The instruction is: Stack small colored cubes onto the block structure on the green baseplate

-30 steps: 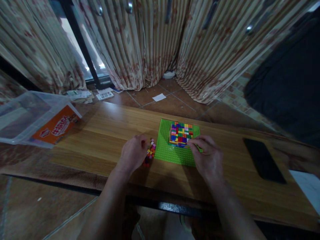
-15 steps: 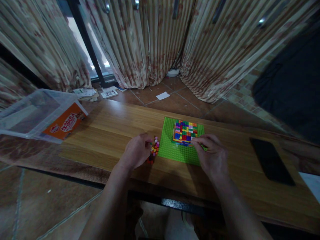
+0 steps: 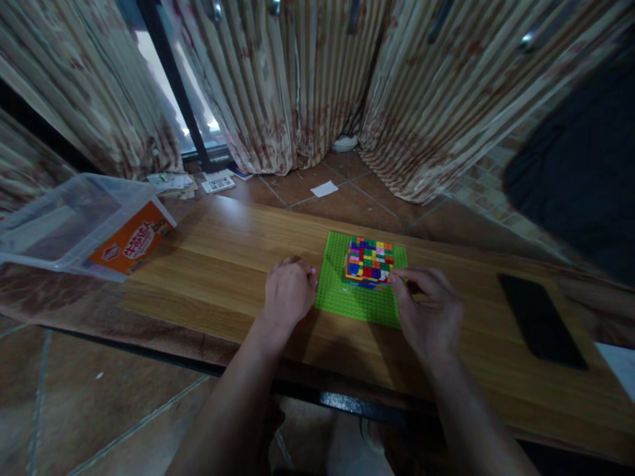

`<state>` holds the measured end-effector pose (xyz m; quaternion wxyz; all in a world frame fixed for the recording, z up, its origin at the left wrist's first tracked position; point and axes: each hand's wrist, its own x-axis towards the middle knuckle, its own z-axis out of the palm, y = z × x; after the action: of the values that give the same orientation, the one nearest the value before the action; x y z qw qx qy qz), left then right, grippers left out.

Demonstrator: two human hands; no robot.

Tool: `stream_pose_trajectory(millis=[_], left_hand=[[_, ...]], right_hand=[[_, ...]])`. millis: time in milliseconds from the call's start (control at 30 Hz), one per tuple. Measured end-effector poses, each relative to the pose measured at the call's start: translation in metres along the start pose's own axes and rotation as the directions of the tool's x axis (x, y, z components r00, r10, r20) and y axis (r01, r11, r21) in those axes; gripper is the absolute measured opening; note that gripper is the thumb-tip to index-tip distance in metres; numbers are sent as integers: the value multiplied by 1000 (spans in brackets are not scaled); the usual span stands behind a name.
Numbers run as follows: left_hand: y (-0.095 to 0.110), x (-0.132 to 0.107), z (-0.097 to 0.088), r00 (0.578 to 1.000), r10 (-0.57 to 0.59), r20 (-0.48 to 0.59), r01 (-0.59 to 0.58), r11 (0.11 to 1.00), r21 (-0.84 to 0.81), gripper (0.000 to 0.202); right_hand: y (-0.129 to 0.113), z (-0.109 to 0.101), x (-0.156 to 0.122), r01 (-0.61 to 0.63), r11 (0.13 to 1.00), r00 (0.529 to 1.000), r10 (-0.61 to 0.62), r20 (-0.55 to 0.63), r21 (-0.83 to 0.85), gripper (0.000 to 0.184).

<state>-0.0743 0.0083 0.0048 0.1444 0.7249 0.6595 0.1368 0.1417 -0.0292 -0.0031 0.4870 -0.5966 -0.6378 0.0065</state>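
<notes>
A block of many-coloured building bricks [image 3: 368, 259] stands on a green studded baseplate [image 3: 333, 291]. At its front right corner, the thumb and forefinger of my right hand [image 3: 430, 314] are pinched together, touching the block's edge around a small pale brick that is mostly hidden. Left of the baseplate, my left hand [image 3: 290, 291] is curled palm down over the small loose bricks [image 3: 313, 271]. It covers nearly the whole pile, with just a bit of pink showing at the fingers. Those fingertips are hidden, so what they pinch cannot be made out.
The wooden table [image 3: 223, 264] carries a clear plastic bin [image 3: 54, 254] with an orange label on the left. A black phone-like slab [image 3: 540, 320] lies at the right. Striped curtains [image 3: 297, 86] hang beyond, and papers [image 3: 218, 183] lie on the tiled floor.
My left hand has moved right, now covering the loose bricks that showed beside it. My right hand has shifted slightly right along the block's front corner, still pinching.
</notes>
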Motion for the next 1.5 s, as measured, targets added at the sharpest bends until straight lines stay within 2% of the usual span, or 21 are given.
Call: stream_pose_trajectory(millis=[167, 367, 533, 700, 1033, 1200, 1300, 1367, 1433, 1500], left_hand=[[0, 2, 6, 1000, -6, 8, 6, 1000, -5, 29], [-5, 3, 4, 1000, 4, 30, -4, 1000, -28, 33], [-18, 5, 1, 994, 67, 84, -54, 988, -147, 32], [-23, 5, -1, 989, 104, 109, -86, 984, -154, 30], [-13, 1, 1, 998, 46, 35, -45, 999, -22, 29], [-7, 0, -6, 997, -17, 80, 19, 999, -33, 28], [-8, 2, -12, 997, -44, 69, 48, 997, -57, 28], [-11, 4, -13, 998, -53, 32, 57, 989, -138, 28], [-13, 5, -13, 998, -70, 9, 69, 939, -336, 28], [-12, 3, -11, 995, -91, 39, 96, 785, -612, 25]], right_hand=[[0, -3, 2, -16, 1000, 1000, 16, -25, 3, 12], [2, -5, 4, -25, 999, 998, 27, -60, 30, 11], [2, -4, 3, -20, 1000, 998, 22, -62, 22, 12], [4, -4, 2, -21, 1000, 998, 22, -52, 22, 10], [5, -2, 1, -15, 999, 998, 19, -66, 51, 10], [3, -2, 2, -25, 997, 997, 30, -73, 67, 10], [1, -4, 3, -36, 996, 996, 43, -82, 87, 11], [-2, -4, 3, -37, 994, 996, 45, -80, 105, 11], [-7, -3, 0, -27, 992, 997, 35, -67, 124, 11], [-13, -1, -5, 2, 990, 1000, 1, -18, 139, 11]])
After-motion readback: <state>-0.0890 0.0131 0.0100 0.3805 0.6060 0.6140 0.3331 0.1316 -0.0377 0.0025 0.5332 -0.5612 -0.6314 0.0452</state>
